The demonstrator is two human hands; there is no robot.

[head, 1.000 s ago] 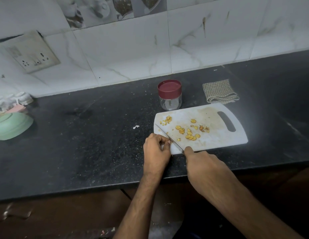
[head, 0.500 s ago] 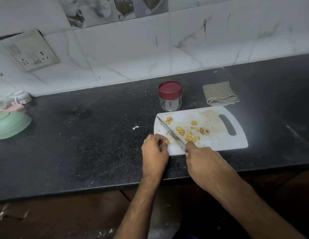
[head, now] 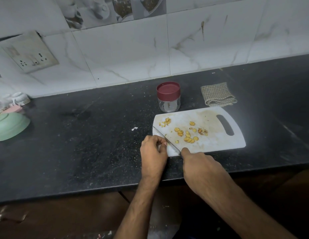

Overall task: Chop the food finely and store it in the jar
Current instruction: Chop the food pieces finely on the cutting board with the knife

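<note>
A white cutting board (head: 217, 144) lies on the black counter, with yellow food slices (head: 188, 135) scattered over it and a small chopped pile (head: 165, 121) near its far left corner. My right hand (head: 200, 168) grips a knife (head: 165, 138) whose blade slants across the board's left end. My left hand (head: 152, 152) sits at the board's near left corner, fingers curled beside the blade; what they pinch is hidden. A clear jar (head: 169, 97) with its maroon lid on stands just behind the board.
A folded checked cloth (head: 217, 94) lies behind the board's right end. At the far left sit an upturned green bowl (head: 9, 125) and small cups (head: 15, 100). The counter's front edge (head: 98, 190) runs below my wrists. A socket plate (head: 29, 52) hangs on the tiled wall.
The knife blade swung to reach further across the board half a second ago, and now it lies back along the board's left end. Both hands stay at the near left corner.
</note>
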